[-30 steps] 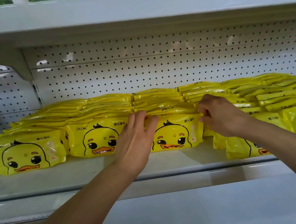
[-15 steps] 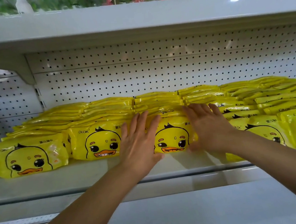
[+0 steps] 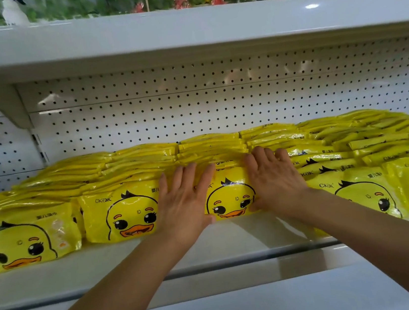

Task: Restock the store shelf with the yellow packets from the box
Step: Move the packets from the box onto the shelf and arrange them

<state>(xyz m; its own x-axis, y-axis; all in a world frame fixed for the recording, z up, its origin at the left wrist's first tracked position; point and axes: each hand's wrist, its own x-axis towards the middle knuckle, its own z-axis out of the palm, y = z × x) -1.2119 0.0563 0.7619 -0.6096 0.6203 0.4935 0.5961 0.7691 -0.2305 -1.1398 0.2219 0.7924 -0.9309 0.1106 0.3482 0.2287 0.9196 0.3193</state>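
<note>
The glossy yellow plastic packet with the duck face (image 3: 230, 198) stands upright at the front of the white metal shelf (image 3: 124, 262), duck face outward, long axis running left to right. The left hand (image 3: 183, 205) and right hand (image 3: 273, 181) press flat against its two ends, fingers (image 3: 188, 178) straight and spread, gripping nothing. Matching yellow packet rows (image 3: 146, 161) flank it and fill the shelf back to the white pegboard panel (image 3: 217, 105).
</note>
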